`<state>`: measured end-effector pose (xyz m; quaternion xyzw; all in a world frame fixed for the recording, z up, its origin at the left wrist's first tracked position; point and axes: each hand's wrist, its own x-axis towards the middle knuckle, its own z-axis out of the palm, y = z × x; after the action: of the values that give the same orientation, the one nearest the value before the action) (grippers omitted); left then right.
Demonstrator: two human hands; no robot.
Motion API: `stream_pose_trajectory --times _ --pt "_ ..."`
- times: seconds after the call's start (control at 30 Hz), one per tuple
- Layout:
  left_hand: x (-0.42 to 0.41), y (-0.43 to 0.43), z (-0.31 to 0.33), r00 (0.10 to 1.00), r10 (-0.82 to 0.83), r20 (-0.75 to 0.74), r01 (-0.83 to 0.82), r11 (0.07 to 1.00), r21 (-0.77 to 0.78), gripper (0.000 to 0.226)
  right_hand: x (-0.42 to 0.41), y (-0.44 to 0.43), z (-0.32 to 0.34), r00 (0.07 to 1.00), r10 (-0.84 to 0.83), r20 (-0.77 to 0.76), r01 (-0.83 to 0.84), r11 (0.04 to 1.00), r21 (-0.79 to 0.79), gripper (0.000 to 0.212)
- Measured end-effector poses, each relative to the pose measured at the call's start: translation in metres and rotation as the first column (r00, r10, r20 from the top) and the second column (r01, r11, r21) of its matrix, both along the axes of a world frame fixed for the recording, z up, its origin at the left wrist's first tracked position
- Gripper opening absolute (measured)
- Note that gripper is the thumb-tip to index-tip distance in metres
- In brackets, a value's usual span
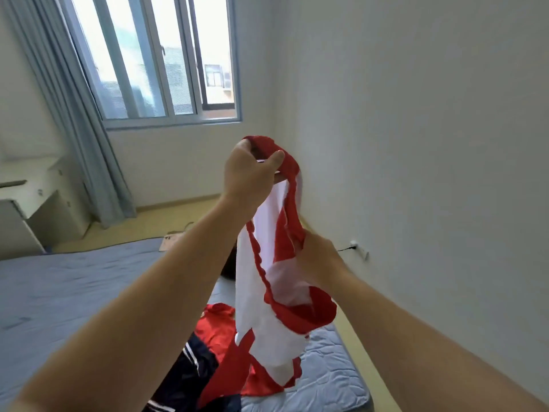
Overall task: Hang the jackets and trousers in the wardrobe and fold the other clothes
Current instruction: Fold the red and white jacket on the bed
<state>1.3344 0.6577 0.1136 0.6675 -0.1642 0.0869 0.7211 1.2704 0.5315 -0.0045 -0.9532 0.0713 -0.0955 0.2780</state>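
Item: red-and-white garment [269, 260], one, held aloft over bed [74, 286]. Left hand [248, 173] pinches red trim at top, thumb against fingers. Right hand [319, 258] closed on cloth mid-length; fingertips hidden. Fabric looks light, limp, likely slippery; best held by hems or shoulder seams. On bed below: one red garment [215, 328], one dark striped garment [184, 379]. Hands: two.

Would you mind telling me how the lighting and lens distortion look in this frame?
Head view: daylight from the window blows out the panes; the wide lens bows the curtain and stretches both forearms; the red and white garment stays sharp.
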Motion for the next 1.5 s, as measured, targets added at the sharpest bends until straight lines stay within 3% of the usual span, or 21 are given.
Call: stream_pose_trajectory --times 0.13,0.23,0.3,0.4,0.47,0.53,0.6,0.63,0.7,0.8,0.87,0.97,1.03,1.07,1.2,1.27,1.33,1.43,1.5 --pt "0.005 -0.006 0.029 0.999 -0.047 0.022 0.044 0.992 0.121 0.037 0.001 -0.036 0.031 0.975 -0.167 0.146 0.135 0.969 0.208 0.012" --pt "0.01 -0.007 0.038 0.981 0.059 0.187 -0.128 0.915 0.382 0.043 0.001 -0.058 0.06 0.955 -0.172 0.243 0.137 0.978 0.156 0.023" --pt "0.014 -0.008 0.035 0.903 0.14 0.406 -0.353 0.781 0.516 0.043 0.002 -0.068 0.079 0.943 -0.165 0.289 0.137 0.984 0.113 0.03" --pt "0.016 -0.013 0.029 0.687 0.145 0.712 -0.653 0.553 0.518 0.048 0.003 -0.079 0.103 0.941 -0.107 0.321 0.087 0.993 0.077 0.029" --pt "0.019 -0.02 0.028 0.639 0.05 0.767 -0.674 0.518 0.527 0.07 0.004 -0.083 0.115 0.946 -0.028 0.322 0.031 1.0 -0.006 0.018" --pt "0.021 -0.027 0.03 0.705 -0.145 0.694 -0.526 0.548 0.65 0.083 0.003 -0.086 0.124 0.94 0.039 0.338 -0.009 0.996 -0.09 0.018" --pt "0.023 -0.034 0.029 0.787 -0.33 0.521 -0.241 0.613 0.752 0.056 0.001 -0.089 0.128 0.934 0.072 0.349 -0.032 0.992 -0.118 0.018" --pt "0.026 -0.036 0.028 0.829 -0.359 0.428 -0.113 0.643 0.758 0.038 0.0 -0.093 0.128 0.934 0.079 0.349 -0.032 0.99 -0.138 0.017" --pt "0.031 -0.039 0.03 0.89 -0.325 0.32 0.005 0.708 0.706 0.024 -0.003 -0.101 0.128 0.938 0.084 0.335 -0.01 0.976 -0.218 0.015" --pt "0.039 -0.045 0.037 0.893 -0.237 0.382 -0.107 0.712 0.694 0.027 -0.01 -0.11 0.13 0.943 0.104 0.317 -0.008 0.957 -0.29 0.011" --pt "0.04 -0.05 0.038 0.907 -0.156 0.391 -0.143 0.758 0.636 0.03 -0.017 -0.112 0.129 0.958 0.088 0.271 0.006 0.945 -0.326 0.032" --pt "0.035 -0.058 0.038 0.96 -0.108 0.259 -0.028 0.882 0.471 0.025 -0.024 -0.114 0.115 0.979 -0.085 0.187 0.147 0.925 -0.351 0.056" --pt "0.032 -0.061 0.038 0.969 -0.119 0.215 0.027 0.921 0.389 0.012 -0.026 -0.115 0.103 0.972 -0.179 0.152 0.21 0.952 -0.222 0.05" --pt "0.032 -0.062 0.037 0.972 -0.117 0.205 0.031 0.925 0.379 0.016 -0.026 -0.115 0.098 0.971 -0.198 0.136 0.222 0.956 -0.192 0.046" --pt "0.036 -0.055 0.032 0.983 -0.033 0.181 -0.025 0.95 0.31 0.012 -0.021 -0.111 0.072 0.975 -0.211 0.071 0.22 0.961 -0.167 0.02" --pt "0.04 -0.047 0.034 0.974 0.022 0.223 -0.095 0.941 0.323 0.006 -0.017 -0.109 0.062 0.968 -0.241 0.072 0.247 0.963 -0.111 0.008" --pt "0.046 -0.039 0.039 0.968 0.045 0.245 -0.143 0.905 0.4 0.019 -0.012 -0.106 0.062 0.949 -0.277 0.15 0.284 0.958 -0.025 0.011" --pt "0.055 -0.027 0.042 0.939 0.053 0.339 -0.275 0.707 0.652 0.027 -0.005 -0.097 0.076 0.904 -0.326 0.277 0.298 0.945 0.136 0.023" --pt "0.055 -0.022 0.038 0.95 -0.024 0.31 -0.24 0.577 0.78 0.029 0.0 -0.089 0.089 0.892 -0.293 0.343 0.256 0.955 0.149 0.03"
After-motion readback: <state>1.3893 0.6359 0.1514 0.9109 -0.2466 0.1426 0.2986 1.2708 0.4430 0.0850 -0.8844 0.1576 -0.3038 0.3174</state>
